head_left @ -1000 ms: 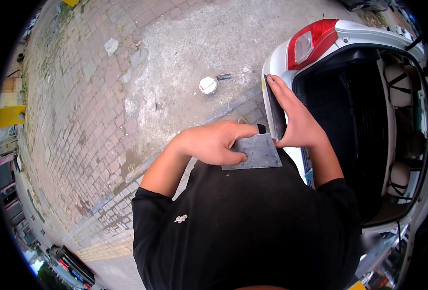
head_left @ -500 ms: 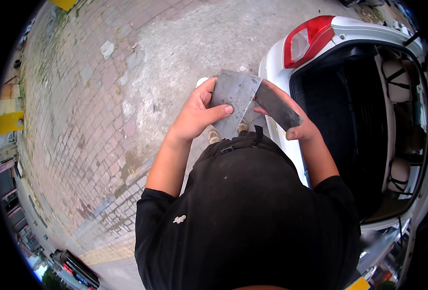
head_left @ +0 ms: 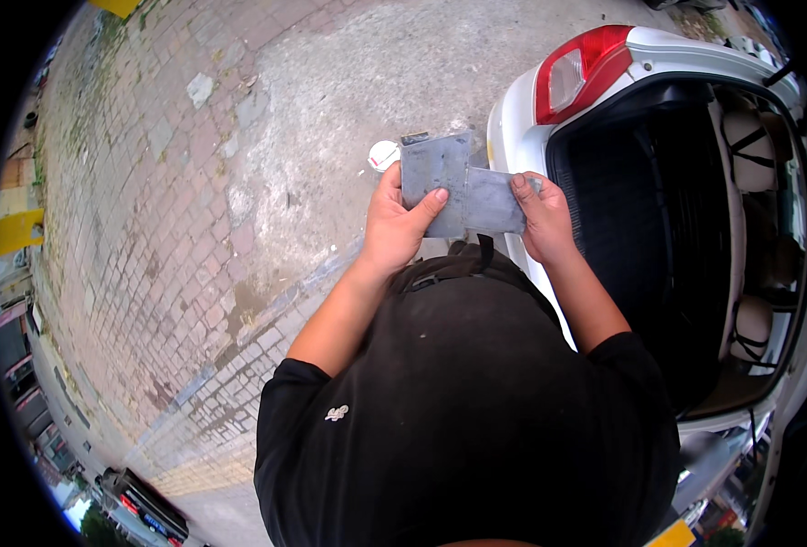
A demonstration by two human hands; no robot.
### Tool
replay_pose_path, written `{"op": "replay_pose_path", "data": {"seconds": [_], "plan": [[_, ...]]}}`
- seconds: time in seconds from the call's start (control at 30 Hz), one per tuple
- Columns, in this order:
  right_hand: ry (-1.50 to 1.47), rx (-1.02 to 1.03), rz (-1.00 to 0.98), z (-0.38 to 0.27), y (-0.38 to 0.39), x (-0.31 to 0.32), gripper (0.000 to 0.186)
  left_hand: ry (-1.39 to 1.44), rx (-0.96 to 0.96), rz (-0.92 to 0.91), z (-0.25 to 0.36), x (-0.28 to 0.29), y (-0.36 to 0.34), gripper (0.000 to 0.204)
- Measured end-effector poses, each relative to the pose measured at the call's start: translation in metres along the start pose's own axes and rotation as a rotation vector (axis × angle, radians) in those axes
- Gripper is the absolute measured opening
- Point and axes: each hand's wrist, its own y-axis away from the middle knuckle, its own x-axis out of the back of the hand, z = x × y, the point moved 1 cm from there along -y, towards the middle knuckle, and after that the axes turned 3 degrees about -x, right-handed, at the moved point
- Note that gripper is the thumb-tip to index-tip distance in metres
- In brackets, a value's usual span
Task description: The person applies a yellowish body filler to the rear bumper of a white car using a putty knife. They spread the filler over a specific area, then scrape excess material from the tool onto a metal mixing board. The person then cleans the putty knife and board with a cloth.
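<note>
My left hand (head_left: pixel 397 217) is closed on a flat grey rectangular plate (head_left: pixel 437 173), its thumb pressed on the upper face and its fingers underneath. The plate's surface is scuffed and has dark spots. A smaller flat grey plate (head_left: pixel 494 202) is gripped at its right end by my right hand (head_left: pixel 544 219), thumb on top. Its left edge meets or overlaps the right side of the larger plate; I cannot tell whether they touch. Both plates are held in front of my waist. Just beyond my left hand is a white round object (head_left: pixel 384 155), partly hidden, apparently on the ground.
At my right stands a white car (head_left: pixel 517 118) with its trunk (head_left: pixel 617 237) open and a red tail light (head_left: pixel 595 68). Paving bricks (head_left: pixel 166 228) and rough concrete (head_left: pixel 330 82) cover the ground. A dark car (head_left: pixel 143 506) is far off at the lower left.
My right hand has turned the smaller plate from a steep tilt to nearly flat and brought it against or over the larger one. My left hand has shifted slightly right, uncovering the white round object.
</note>
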Motion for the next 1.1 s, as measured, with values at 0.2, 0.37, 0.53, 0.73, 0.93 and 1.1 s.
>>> {"op": "replay_pose_path", "data": {"seconds": [0.2,0.37,0.53,0.73,0.93,1.1], "plan": [[1.449,-0.087,0.280,0.116,0.023,0.159,0.067,-0.019,-0.095,0.255,-0.017,0.032,0.003,0.037],[1.769,-0.662,-0.048,0.171,0.107,0.220,0.083,-0.013,-0.090,0.355,-0.016,0.047,0.017,0.038],[1.443,-0.214,-0.056,0.195,0.126,0.247,0.081,0.052,-0.062,0.362,-0.031,0.050,0.016,0.040],[0.945,0.241,0.260,-0.021,0.035,0.088,0.137,0.086,-0.022,0.320,-0.034,0.037,0.012,0.039],[0.836,0.633,0.033,-0.062,0.024,0.023,0.123,0.110,-0.041,0.290,-0.028,0.029,0.010,0.038],[0.470,0.351,-0.001,-0.036,0.024,0.010,0.099,0.217,-0.029,0.234,-0.023,0.023,0.011,0.038]]}}
